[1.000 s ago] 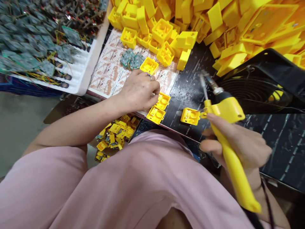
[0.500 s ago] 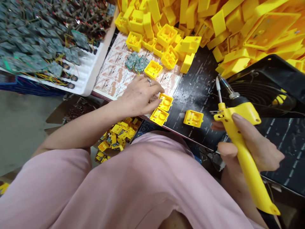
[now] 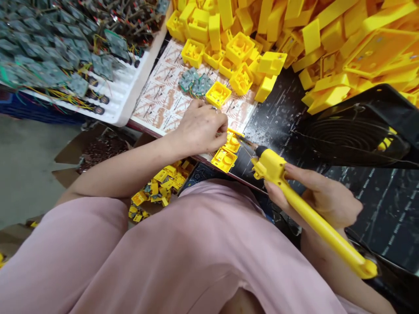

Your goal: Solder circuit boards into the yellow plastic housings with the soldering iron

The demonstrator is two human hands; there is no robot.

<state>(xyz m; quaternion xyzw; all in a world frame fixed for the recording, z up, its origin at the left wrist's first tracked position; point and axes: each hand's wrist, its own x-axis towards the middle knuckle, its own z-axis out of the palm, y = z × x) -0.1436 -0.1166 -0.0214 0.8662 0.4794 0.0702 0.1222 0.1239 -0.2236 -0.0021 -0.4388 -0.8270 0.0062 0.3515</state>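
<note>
My right hand (image 3: 319, 196) is wrapped round a yellow soldering iron (image 3: 294, 192), whose metal tip points left at a small yellow plastic housing (image 3: 233, 141). My left hand (image 3: 201, 126), with a ring on one finger, rests curled on the printed sheet and pinches that housing at its left side. A second open yellow housing (image 3: 224, 160) lies just below it at the table edge.
A pile of yellow housings (image 3: 242, 48) and larger yellow parts (image 3: 353, 39) fills the back. Small green circuit boards (image 3: 196, 83) lie on the printed sheet. A white tray of wired boards (image 3: 65, 61) is left; a black fan (image 3: 353, 131) right. A box of yellow pieces (image 3: 157, 187) sits below.
My right hand swung the soldering iron down and left, its tip now at the housing under my left hand. The third housing that lay on the black mat is no longer visible.
</note>
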